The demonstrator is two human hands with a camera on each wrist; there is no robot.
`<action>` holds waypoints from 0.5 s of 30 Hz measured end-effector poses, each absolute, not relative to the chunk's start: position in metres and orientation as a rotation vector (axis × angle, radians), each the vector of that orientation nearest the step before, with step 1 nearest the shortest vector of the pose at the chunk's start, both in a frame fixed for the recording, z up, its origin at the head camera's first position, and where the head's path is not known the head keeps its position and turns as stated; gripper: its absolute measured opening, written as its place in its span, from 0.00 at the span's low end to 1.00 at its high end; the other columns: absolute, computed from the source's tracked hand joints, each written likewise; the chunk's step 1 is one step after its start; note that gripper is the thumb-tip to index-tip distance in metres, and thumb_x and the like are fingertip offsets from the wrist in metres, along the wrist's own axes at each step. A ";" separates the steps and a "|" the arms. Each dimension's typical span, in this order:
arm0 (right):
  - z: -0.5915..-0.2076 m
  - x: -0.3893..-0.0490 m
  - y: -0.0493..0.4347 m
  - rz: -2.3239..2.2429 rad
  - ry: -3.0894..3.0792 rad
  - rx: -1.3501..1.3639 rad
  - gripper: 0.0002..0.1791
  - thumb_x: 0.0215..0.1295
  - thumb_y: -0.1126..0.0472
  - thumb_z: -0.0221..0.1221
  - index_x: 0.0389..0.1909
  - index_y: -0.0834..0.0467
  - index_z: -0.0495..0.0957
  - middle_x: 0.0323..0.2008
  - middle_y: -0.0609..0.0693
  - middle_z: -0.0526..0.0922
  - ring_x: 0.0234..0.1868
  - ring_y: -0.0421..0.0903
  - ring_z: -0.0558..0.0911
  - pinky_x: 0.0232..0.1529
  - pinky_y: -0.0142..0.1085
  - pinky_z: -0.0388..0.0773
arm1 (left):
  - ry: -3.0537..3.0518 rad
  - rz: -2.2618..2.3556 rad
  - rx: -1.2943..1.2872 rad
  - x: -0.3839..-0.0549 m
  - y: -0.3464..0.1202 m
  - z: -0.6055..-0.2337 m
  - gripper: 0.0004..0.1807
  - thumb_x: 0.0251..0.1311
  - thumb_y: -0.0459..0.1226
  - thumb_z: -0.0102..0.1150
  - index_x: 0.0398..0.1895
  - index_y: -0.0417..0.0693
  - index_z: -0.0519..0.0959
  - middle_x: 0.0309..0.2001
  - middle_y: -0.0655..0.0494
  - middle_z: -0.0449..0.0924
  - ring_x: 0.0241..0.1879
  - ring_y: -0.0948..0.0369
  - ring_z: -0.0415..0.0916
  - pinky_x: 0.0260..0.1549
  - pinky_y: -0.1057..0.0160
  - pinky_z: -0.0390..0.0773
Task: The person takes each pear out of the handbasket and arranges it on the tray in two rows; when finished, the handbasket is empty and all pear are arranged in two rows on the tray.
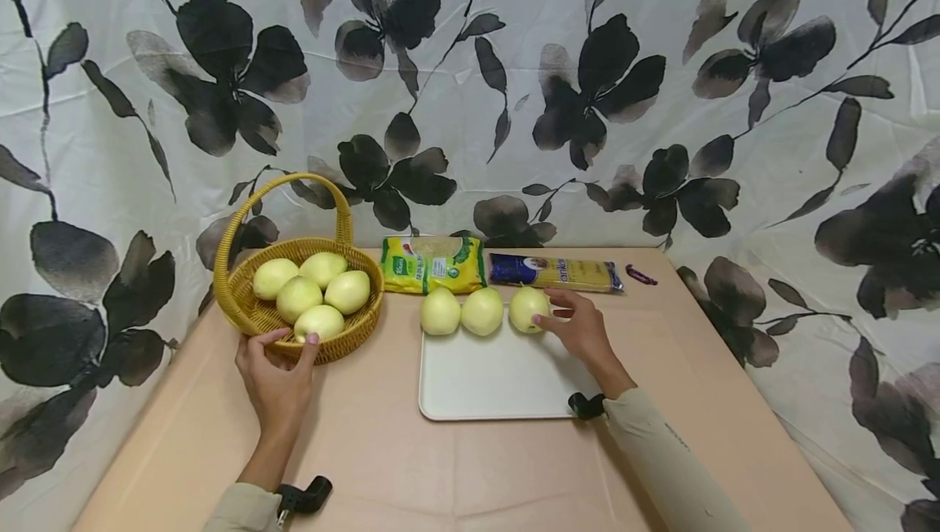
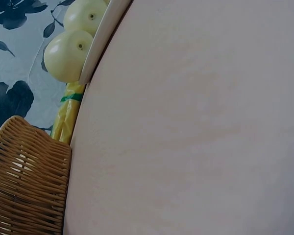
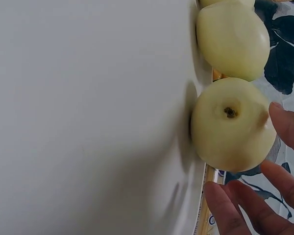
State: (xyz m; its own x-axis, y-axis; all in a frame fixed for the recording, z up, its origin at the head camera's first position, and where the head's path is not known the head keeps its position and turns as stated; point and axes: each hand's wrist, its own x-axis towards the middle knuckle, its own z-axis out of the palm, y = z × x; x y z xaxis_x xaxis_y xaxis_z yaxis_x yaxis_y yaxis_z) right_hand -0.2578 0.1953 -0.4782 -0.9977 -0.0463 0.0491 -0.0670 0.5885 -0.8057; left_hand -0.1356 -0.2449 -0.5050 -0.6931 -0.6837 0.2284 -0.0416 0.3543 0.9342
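Observation:
My right hand [image 1: 582, 328] has its thumb and a finger on the rightmost pale green apple [image 1: 528, 311]. In the right wrist view, the thumb touches one side of that apple [image 3: 230, 129] and a finger the other; the remaining fingers are spread apart from it. Two more apples stand to its left in a row along the far edge of the white tray [image 1: 492, 385]. My left hand [image 1: 279, 385] holds the near rim of the yellow wicker basket [image 1: 360, 340], where several similar apples [image 1: 299, 298] lie. In the left wrist view the basket [image 2: 29, 181] shows but the hand does not.
Behind the tray lie a yellow-green food packet [image 1: 433, 264] and a blue-and-yellow pasta packet [image 1: 556, 272]. A small dark red item [image 1: 641, 274] lies at the back right. The basket's tall handle [image 1: 228, 246] arches above the fruit. Floral cloth [image 1: 485, 124] hangs behind the table.

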 end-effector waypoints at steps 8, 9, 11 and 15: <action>-0.480 -0.259 0.192 1.397 -2.766 0.066 0.35 0.63 0.52 0.76 0.71 0.50 0.78 0.68 0.60 0.81 0.65 0.63 0.82 0.60 0.56 0.83 | -2.011 -1.355 0.613 -0.135 -0.245 -0.506 0.29 0.64 0.46 0.74 0.61 0.41 0.75 0.80 0.42 0.54 0.41 0.55 0.67 0.36 0.79 0.66; -0.479 -0.259 0.191 1.394 -2.753 0.056 0.35 0.63 0.52 0.76 0.71 0.51 0.78 0.68 0.60 0.81 0.66 0.63 0.81 0.61 0.56 0.83 | -2.011 -1.352 0.612 -0.134 -0.245 -0.505 0.29 0.64 0.46 0.74 0.61 0.41 0.75 0.79 0.42 0.54 0.41 0.54 0.67 0.36 0.79 0.66; -0.476 -0.260 0.189 1.372 -2.722 0.062 0.36 0.63 0.52 0.76 0.71 0.54 0.77 0.69 0.60 0.80 0.68 0.63 0.79 0.64 0.56 0.81 | -2.007 -1.350 0.610 -0.134 -0.245 -0.505 0.29 0.64 0.45 0.75 0.61 0.41 0.75 0.78 0.41 0.55 0.40 0.54 0.67 0.35 0.79 0.66; -0.461 -0.259 0.179 1.347 -2.639 0.132 0.36 0.63 0.51 0.76 0.71 0.53 0.78 0.71 0.57 0.79 0.71 0.62 0.77 0.70 0.55 0.77 | -2.005 -1.349 0.611 -0.134 -0.245 -0.505 0.29 0.64 0.45 0.75 0.61 0.40 0.75 0.79 0.41 0.55 0.40 0.53 0.67 0.35 0.79 0.65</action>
